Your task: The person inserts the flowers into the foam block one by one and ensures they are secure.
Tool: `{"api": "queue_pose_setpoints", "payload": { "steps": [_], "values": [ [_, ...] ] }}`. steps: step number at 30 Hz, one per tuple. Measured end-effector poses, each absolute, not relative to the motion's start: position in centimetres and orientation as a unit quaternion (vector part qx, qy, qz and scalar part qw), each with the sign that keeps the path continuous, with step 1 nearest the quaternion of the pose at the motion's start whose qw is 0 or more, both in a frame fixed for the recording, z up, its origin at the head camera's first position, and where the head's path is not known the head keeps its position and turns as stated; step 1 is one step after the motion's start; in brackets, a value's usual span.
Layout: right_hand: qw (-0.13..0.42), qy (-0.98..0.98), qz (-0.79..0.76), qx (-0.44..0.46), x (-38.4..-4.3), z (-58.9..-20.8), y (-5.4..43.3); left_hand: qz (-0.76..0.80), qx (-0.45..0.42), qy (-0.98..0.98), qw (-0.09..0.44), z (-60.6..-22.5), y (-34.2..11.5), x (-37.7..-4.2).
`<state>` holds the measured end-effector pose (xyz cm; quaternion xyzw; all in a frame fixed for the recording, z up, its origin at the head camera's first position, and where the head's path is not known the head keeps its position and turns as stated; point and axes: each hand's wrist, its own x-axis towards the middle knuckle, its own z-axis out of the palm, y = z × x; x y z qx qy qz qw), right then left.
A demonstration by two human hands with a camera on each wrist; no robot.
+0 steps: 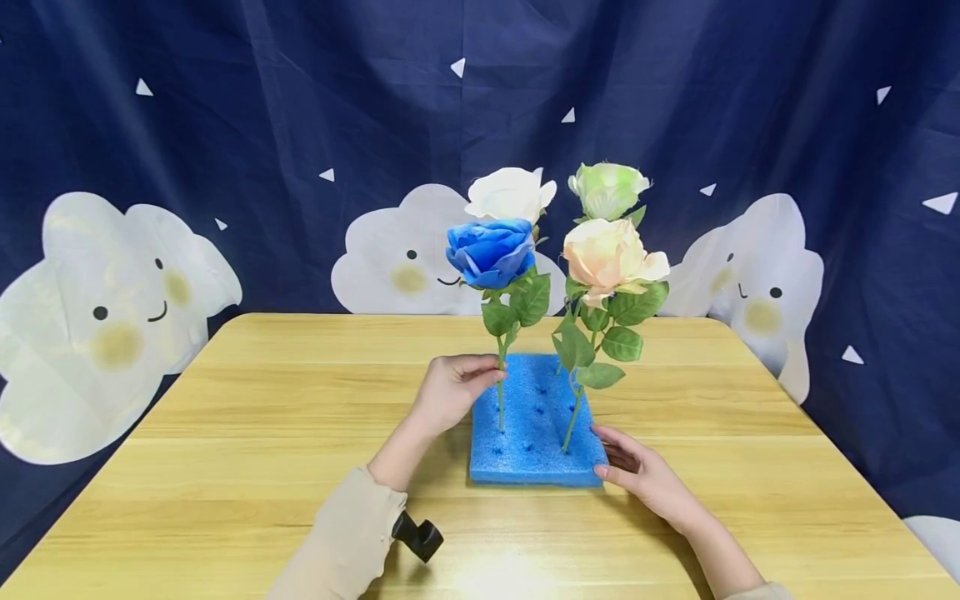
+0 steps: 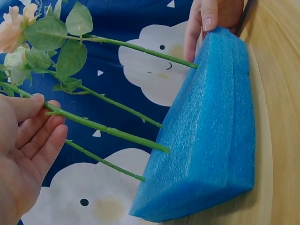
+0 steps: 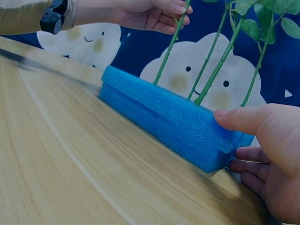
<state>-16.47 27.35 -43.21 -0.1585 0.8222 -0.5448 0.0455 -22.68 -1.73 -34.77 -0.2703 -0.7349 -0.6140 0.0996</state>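
Observation:
My left hand pinches the green stem of a blue artificial rose between thumb and fingers. The stem's lower end meets the top of a blue foam block, towards its left side. On the right, my right hand grips the block's near right corner, its thumb lying on the upper edge and the other fingers curled against the side. A peach rose stands in the block's front right. Behind it rise a pale green rose and, to the left, a white rose.
Several small holes dot the foam's top face. The block lies on a wooden table. A dark blue curtain with smiling clouds hangs behind the table. A black device is worn at the left wrist.

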Motion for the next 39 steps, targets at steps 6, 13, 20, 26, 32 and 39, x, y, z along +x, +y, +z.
{"api": "queue_pose_setpoints", "payload": {
  "steps": [6,13,20,26,32,39],
  "values": [
    [0.045,0.822,-0.545,-0.156,-16.44,-43.33,27.33,-0.611,-0.29,-0.732,0.084,-34.72,-1.43,-22.59],
    [0.047,0.823,-0.544,-0.153,-16.44,-43.27,27.32,-0.613,-0.295,-0.729,0.081,-34.71,-1.44,-22.56],
    [0.049,0.824,-0.544,-0.152,-16.37,-43.19,27.24,-0.614,-0.307,-0.722,0.089,-34.67,-1.36,-22.38],
    [0.051,0.823,-0.546,-0.148,-16.43,-43.22,27.17,-0.596,-0.319,-0.731,0.089,-34.99,-1.34,-22.68],
    [0.056,0.823,-0.545,-0.15,-16.46,-43.22,27.24,-0.6,-0.299,-0.738,0.079,-34.93,-1.84,-22.59],
    [0.053,0.825,-0.542,-0.149,-16.4,-43.08,27.28,-0.594,-0.29,-0.746,0.078,-35.25,-1.69,-22.49]
  ]
}}
